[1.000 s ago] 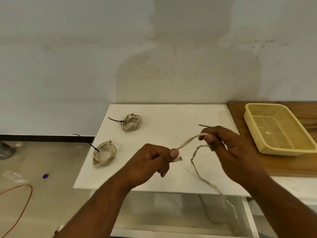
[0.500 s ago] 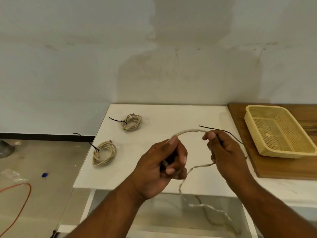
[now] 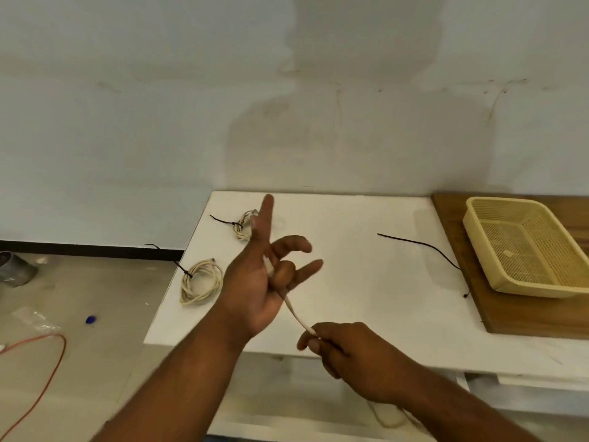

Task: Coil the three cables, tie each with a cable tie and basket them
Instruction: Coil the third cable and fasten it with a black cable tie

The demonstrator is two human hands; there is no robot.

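Observation:
My left hand (image 3: 261, 279) is raised palm-up over the white table (image 3: 350, 250), thumb pinning one end of a loose cream cable (image 3: 294, 312) against the palm, other fingers spread. My right hand (image 3: 353, 355) pinches the same cable lower down near the table's front edge; the rest of the cable hangs below, mostly hidden. Two coiled cream cables lie on the table's left side, each with a black tie: one near (image 3: 200, 282), one farther back (image 3: 243, 224), partly behind my finger. A loose black cable tie (image 3: 424, 247) lies at the right. The yellow basket (image 3: 478, 250) holds no cables.
The basket stands on a wooden board (image 3: 516, 317) at the table's right. To the left is bare floor with an orange cord (image 3: 47, 346), a metal can (image 3: 12, 266) and plastic scraps. A wall runs right behind the table.
My left hand has opened out and turned palm-up with the cable end under its thumb. My right hand has dropped down to the front edge, drawing the cable taut between the hands.

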